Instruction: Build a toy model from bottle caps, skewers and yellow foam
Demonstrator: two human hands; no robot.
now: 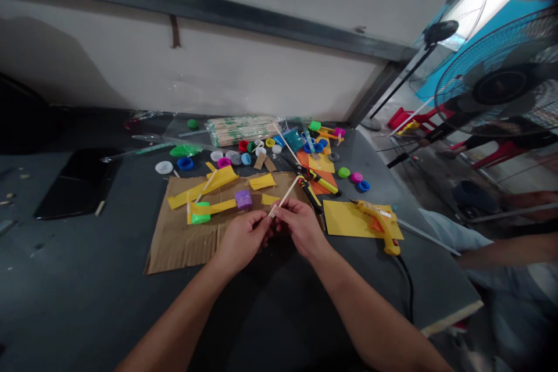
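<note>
My left hand (246, 236) and my right hand (300, 225) meet above the front edge of a cardboard sheet (174, 250). Both are closed on a thin wooden stick (288, 192), which slants up and to the right from the fingertips. On the cardboard lie yellow paper strips (204, 187), a green bottle cap (201, 213) and a purple cap (243, 200) joined by a strip. Pliers with black and yellow handles (310, 195) rest just beyond my right hand. A yellow glue gun (378, 218) lies on yellow paper (340, 222) to the right.
Behind the cardboard are many coloured bottle caps (185, 163) and a plastic-wrapped bundle of chopsticks (239, 130). A black phone (81, 183) lies at left. The glue gun's cord (410, 285) runs off the right side. Another person's arm (510, 250) and a fan (501, 84) are at right.
</note>
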